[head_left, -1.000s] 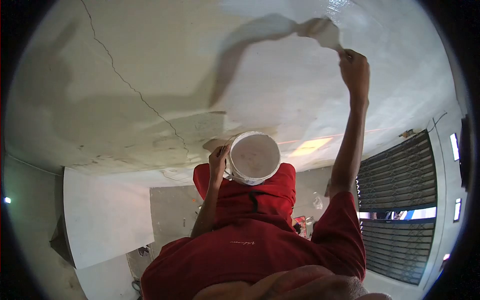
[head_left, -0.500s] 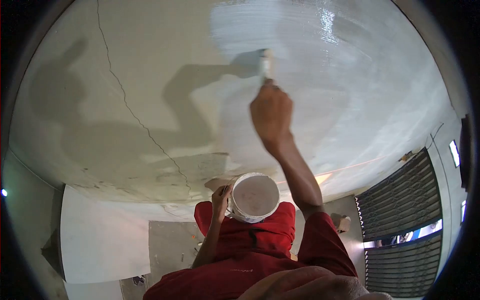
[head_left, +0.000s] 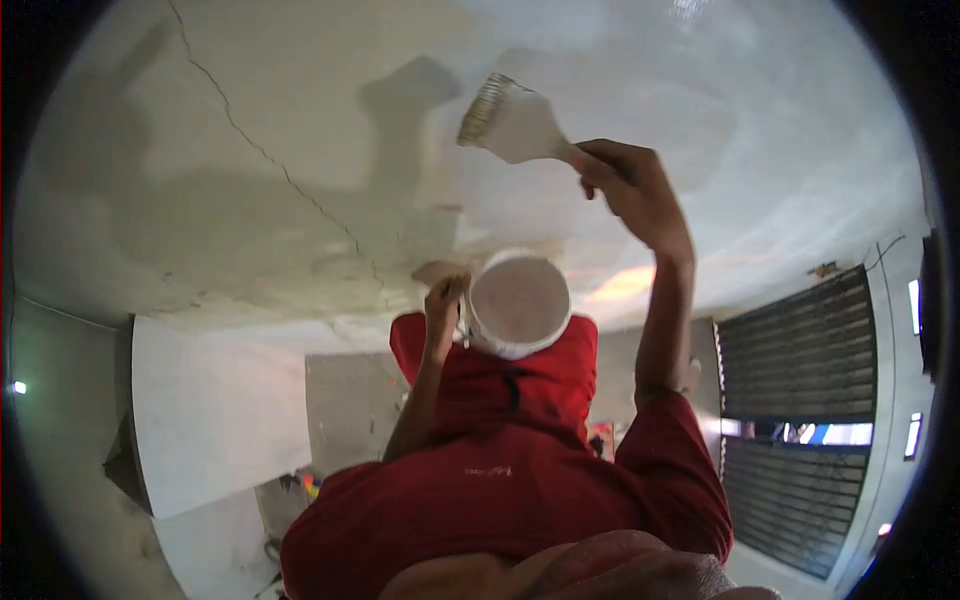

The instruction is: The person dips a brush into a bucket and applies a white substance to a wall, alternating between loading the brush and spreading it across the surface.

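Note:
A wide paintbrush (head_left: pixel 518 125) is gripped by its handle in my right hand (head_left: pixel 632 190), its bristles pointing up and left in front of the wall (head_left: pixel 300 110). Whitish paint coats the broad face of the brush. My left hand (head_left: pixel 443 305) closes on the side of a white bucket (head_left: pixel 520 348), held in front of my red clothes. Pale paint lies inside the bucket, its surface facing me. A lighter, freshly coated patch spreads over the wall behind the brush.
A long crack (head_left: pixel 240 128) runs down the left part of the wall. At the right stands a dark folding metal gate (head_left: pixel 800 360). A large white panel (head_left: pixel 215 410) is at the lower left, beside the grey floor (head_left: pixel 350 400).
The brush has come away from the upper wall and swung down to the right, its broad face now turned to view. The bucket sits higher in view, still in my left hand.

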`<state>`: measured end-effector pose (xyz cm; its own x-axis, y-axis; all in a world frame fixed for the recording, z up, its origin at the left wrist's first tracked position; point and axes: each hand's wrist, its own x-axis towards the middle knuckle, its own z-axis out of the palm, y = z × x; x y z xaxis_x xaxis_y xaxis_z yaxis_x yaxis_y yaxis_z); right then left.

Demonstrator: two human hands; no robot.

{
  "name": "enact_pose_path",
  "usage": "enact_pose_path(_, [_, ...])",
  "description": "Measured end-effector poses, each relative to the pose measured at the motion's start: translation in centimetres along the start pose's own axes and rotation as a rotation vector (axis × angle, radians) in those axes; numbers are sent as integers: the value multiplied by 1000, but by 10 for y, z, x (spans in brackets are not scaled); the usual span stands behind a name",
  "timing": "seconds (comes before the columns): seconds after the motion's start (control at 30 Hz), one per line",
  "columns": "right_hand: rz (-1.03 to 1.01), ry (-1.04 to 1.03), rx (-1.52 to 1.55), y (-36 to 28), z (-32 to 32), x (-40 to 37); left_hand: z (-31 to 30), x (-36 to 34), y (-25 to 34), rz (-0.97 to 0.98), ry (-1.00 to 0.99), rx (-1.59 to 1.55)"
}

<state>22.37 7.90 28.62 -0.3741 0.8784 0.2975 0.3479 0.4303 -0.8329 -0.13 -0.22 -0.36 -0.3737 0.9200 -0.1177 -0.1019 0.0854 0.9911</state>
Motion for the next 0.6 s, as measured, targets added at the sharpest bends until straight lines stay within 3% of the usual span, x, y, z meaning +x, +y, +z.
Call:
enact_pose_path(0.03, [132, -56, -41, -2, -9, -15, 1, -1, 2, 22, 1, -19])
enact_pose_path(0.1, [199, -140, -15, 20, -16, -37, 1, 3, -2, -3, 23, 27])
enact_pose_path(0.17, [325, -244, -245, 25, -14, -54, 1, 1, 8, -101, 1, 64])
enact_pose_path(0.3, [63, -361, -644, 70, 36, -79, 1, -1, 12, -134, -17, -5])
enact_pose_path(0.37, [46, -480, -773, 100, 76, -80, 0, -6, 17, -167, -28, -20])
enact_pose_path(0.4, [-92, -444, -755, 126, 96, -85, 1, -3, 19, -170, -33, -31])
enact_pose_path(0.47, [-120, -614, -822, 156, 133, -81, 3, -1, 20, -129, 0, -9])
enact_pose_path(0.5, [-75, -583, -778, 164, 148, -83, 3, -5, 17, -101, 13, 0])
enact_pose_path(0.53, [-353, -311, -807, 228, 177, -101, 1, -1, 4, -71, 22, 11])
enact_pose_path(0.6, [-142, -621, -830, 194, 174, -84, 1, 3, -2, -43, 12, -2])
